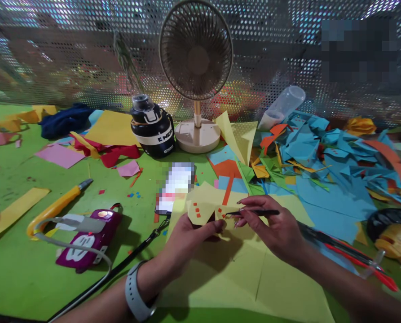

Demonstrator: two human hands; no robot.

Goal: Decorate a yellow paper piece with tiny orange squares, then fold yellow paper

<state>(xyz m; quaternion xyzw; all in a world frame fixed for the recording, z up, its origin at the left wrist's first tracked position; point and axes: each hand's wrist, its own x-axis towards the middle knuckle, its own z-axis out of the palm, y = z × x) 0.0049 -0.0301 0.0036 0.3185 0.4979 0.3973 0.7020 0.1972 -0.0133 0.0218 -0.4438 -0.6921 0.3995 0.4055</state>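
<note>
Left hand (187, 240): fingers pinch a folded pale-yellow paper (202, 202), lifted above the larger yellow sheets (288, 282) in front of the person.
Orange squares (197, 210): small, lying on the paper's faces.
Right hand (277, 231): fingers grip a slim dark tool (270, 212), its tip at the paper's right part; whether it touches, I cannot tell.
Phone (178, 184): on the green tabletop (15, 282), just beyond the paper.
Fan (196, 58): standing at the back, beside a black bottle (155, 139).
Blue paper pieces (337, 168): heaped at right.
</note>
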